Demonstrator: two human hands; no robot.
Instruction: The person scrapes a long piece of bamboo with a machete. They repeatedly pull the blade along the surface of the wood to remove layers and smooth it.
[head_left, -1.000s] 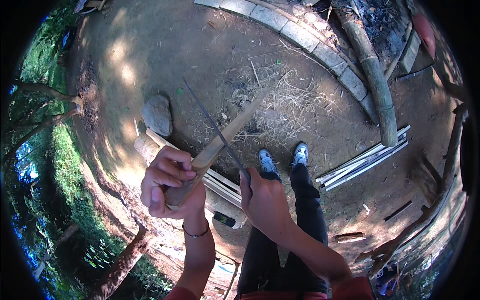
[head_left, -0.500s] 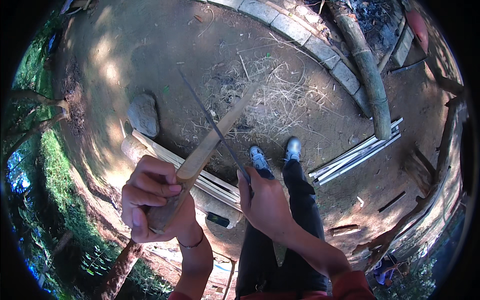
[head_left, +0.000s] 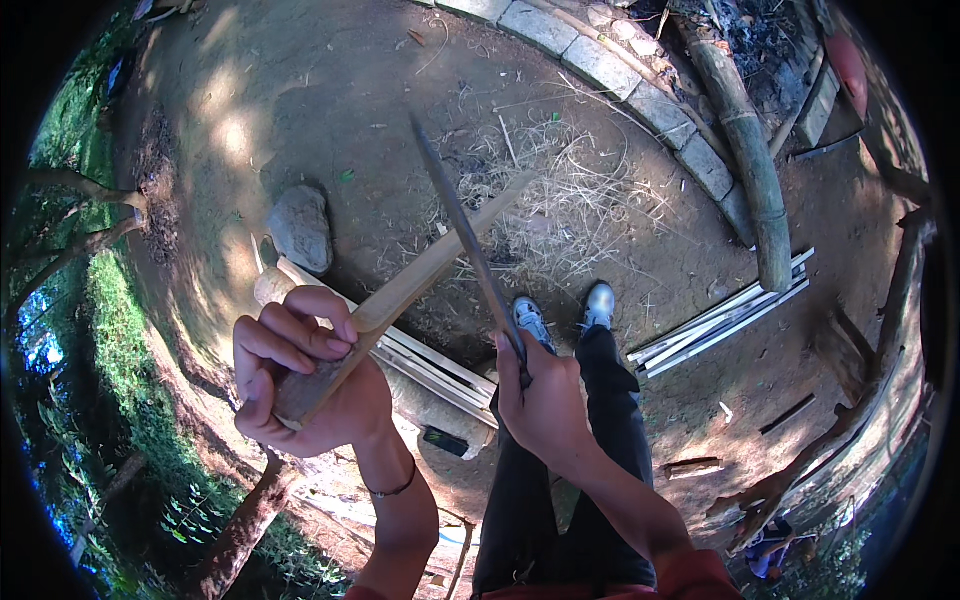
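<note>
My left hand (head_left: 310,375) is closed round the dark, thick lower end of a bamboo strip (head_left: 410,290). The strip tapers away from me, up and to the right, to a thin tip. In my closed right hand (head_left: 545,400) is a knife (head_left: 455,215) with a long dark blade pointing up and to the left. The blade crosses over the strip about midway along it; whether the two touch I cannot tell. My right fingers hide most of the knife's handle.
Pale shavings (head_left: 590,205) litter the dirt beyond my shoes (head_left: 598,305). Bamboo strips lie on a log (head_left: 272,287) at left, with a dark phone-like object (head_left: 445,441) beside them. More strips (head_left: 720,312) lie right, under a bamboo pole (head_left: 755,170). A rock (head_left: 300,230) sits left; stone blocks (head_left: 600,70) curve behind.
The knife has swung more upright, its tip moving right, and more of the blade's flat shows. My left hand has risen slightly with the strip. The whole view has shifted a little.
</note>
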